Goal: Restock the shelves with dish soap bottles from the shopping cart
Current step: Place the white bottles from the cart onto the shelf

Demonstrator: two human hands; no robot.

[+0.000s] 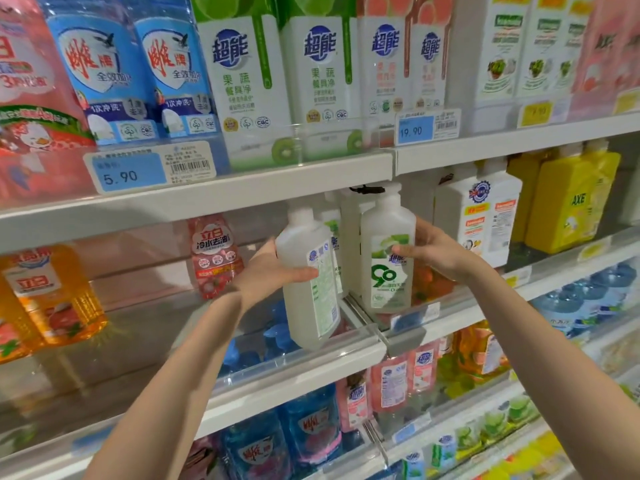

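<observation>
While the left hand (pixel 270 271) wraps its fingers round the flat side of a frosted plastic dish soap bottle (pixel 304 306), that bottle leans with its cap tipped back into the middle shelf (pixel 304 367) and its printed back label facing out. Its squared base sits low behind the clear plastic front rail (pixel 263 362); I cannot tell whether it touches the shelf floor. The right hand (pixel 440 252), well apart from the left, clasps a second translucent bottle, the green-labelled bottle (pixel 388 237), thumb across the glossy label and fingers behind. This one stands upright just right of a clear acrylic divider (pixel 358 311), with square shoulders and a white cap. A soft pink refill pouch (pixel 214 254) stands further left on the same shelf, and a ribbed orange bottle (pixel 52 296) beyond it. Boxy yellow AXE bottles (pixel 571 209) stand to the right.
</observation>
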